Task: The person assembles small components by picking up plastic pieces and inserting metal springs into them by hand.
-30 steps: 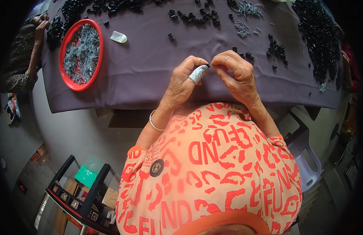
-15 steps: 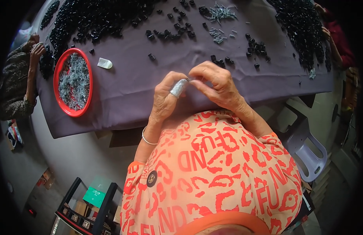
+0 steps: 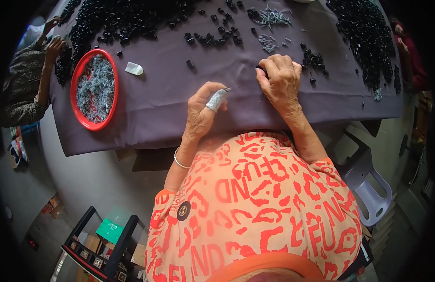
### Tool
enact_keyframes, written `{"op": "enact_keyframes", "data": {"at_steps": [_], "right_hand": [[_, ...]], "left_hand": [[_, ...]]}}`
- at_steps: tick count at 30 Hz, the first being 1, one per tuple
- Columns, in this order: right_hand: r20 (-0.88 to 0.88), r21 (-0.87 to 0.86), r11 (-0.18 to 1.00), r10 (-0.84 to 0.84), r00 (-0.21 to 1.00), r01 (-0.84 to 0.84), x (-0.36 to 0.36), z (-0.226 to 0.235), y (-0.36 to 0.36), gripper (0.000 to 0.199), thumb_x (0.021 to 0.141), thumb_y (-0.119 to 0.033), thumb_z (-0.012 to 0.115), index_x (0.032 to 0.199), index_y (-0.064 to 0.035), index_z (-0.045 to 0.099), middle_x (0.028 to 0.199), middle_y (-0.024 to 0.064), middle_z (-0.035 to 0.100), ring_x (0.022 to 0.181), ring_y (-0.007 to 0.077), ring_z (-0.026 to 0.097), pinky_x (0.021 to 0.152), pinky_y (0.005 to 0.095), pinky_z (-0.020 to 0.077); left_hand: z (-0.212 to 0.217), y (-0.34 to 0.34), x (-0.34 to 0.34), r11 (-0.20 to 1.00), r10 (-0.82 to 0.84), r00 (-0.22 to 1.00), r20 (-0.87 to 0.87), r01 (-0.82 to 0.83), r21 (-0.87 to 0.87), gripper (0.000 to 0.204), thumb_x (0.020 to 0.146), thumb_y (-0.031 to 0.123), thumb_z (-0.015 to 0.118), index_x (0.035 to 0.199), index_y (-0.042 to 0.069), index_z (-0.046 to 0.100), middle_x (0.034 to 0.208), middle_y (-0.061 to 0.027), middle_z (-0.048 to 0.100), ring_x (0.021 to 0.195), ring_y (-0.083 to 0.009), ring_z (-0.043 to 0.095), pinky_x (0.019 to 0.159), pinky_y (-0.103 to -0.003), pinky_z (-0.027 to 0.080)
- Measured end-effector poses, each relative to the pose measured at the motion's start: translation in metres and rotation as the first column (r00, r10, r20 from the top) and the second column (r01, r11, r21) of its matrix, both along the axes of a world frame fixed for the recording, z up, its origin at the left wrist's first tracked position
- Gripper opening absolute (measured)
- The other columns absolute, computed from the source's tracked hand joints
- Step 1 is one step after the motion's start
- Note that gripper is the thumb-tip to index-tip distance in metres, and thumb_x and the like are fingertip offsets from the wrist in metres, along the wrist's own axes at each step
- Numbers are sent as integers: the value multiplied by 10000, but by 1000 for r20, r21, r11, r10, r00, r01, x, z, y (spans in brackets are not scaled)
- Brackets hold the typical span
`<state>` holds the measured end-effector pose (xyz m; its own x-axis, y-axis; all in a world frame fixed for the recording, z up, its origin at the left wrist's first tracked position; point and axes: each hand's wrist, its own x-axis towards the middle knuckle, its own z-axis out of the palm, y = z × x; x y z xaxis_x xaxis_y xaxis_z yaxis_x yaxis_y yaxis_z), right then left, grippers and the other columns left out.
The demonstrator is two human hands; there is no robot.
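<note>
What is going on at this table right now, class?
A person sits at a table under a purple cloth, sorting small parts. The left hand, with a grey thumb guard, pinches a small metal piece. The right hand rests on the cloth, fingertips on a small black part. Piles of black parts lie along the far side, and a red tray of grey pieces stands to the left, where another person's hands work.

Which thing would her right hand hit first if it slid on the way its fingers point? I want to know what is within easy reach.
Probably the loose grey pins beyond the right hand. The small black parts lie just to its right, so a slight drift would meet those first; depth is unclear.
</note>
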<state>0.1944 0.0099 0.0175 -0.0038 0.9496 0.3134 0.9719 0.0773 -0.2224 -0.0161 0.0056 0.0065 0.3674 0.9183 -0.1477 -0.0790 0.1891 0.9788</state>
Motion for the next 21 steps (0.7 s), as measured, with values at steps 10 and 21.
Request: {"op": "enact_keyframes", "data": {"at_steps": [10,21], "right_hand": [[-1000,-19,975,-14,25,-223,-8,23,-13,139,856,42,590,992,20,602,906,82,635,794,119,623,712,237,517],[-976,108,942,39,-214,-319,-5,24,-21,143,873,15,585,1015,25,584,881,125,619,722,154,597,653,248,508]], "left_hand": [[8,2,0,998,21,996,88,-16,-58,132,911,130,573,976,19,603,731,10,565,662,-67,519,621,-214,440],[34,3,10,999,-2,999,36,1,37,103,886,103,593,952,26,610,775,27,561,692,-50,502,625,-204,432]]}}
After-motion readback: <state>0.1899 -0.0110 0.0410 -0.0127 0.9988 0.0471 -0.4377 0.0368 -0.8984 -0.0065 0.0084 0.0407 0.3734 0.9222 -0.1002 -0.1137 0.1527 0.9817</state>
